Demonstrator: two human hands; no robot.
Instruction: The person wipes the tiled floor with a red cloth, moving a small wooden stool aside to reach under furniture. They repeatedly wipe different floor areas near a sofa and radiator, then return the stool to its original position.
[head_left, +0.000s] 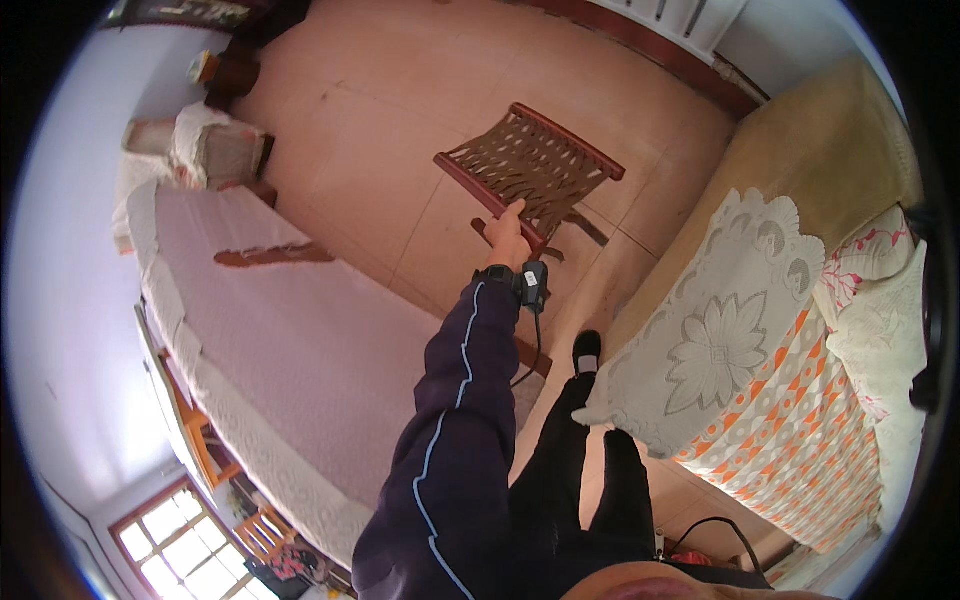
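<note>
My left hand (510, 236) is closed around the near end of the dark red wooden rail of a folding stool (547, 161) with a woven cord seat. Its thumb or a finger lies over the rail's top. The seat spreads between two rails, and crossed wooden legs show partly below it, over the tiled floor. A black strap and a small black device with a cable (534, 286) sit at my left wrist, below a dark sleeve with a light blue stripe. My right hand is out of view.
A sofa with a pale purple cover (322, 322) runs along the left. At right stands a tan sofa or bed (795, 135) with a lace cloth (720, 345) and a patterned cover (795, 442). A white radiator (675, 22) is at the far wall. My shoe (587, 349) is between them.
</note>
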